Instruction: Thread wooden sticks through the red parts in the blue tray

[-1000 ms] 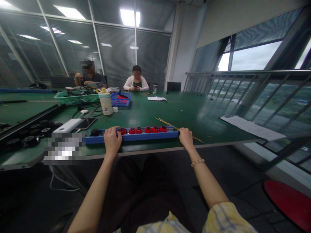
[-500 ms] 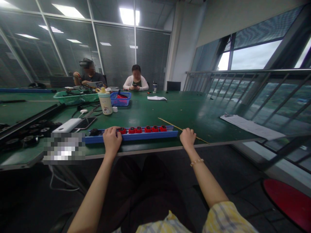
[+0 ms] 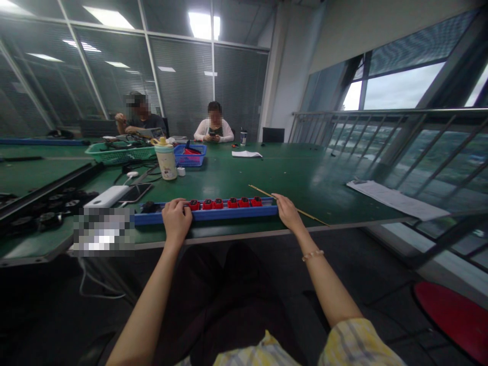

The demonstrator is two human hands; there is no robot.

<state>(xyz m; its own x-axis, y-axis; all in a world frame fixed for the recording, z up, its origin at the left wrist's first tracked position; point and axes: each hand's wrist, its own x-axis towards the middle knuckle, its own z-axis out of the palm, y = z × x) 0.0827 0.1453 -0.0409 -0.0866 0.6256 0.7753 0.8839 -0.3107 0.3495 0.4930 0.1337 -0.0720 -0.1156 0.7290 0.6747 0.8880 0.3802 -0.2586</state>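
At twelve o'clock, six red, black-topped blocks (image 3: 217,204) already sit in the long blue channel-shaped tray (image 3: 236,213), your left hand (image 3: 176,216) curled around its ten-o'clock side, your right hand (image 3: 287,211) half-curled at its three-o'clock end, grip unclear, with thin straw-coloured sticks (image 3: 314,218) left outside.

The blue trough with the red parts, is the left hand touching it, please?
Touching. The head view shows the left hand lapped over the near wall of the blue trough, fingers bent across its rim, no gap showing.

Yellow-topped cup (image 3: 166,165) near a green basket (image 3: 124,157) and a blue basket (image 3: 195,161)
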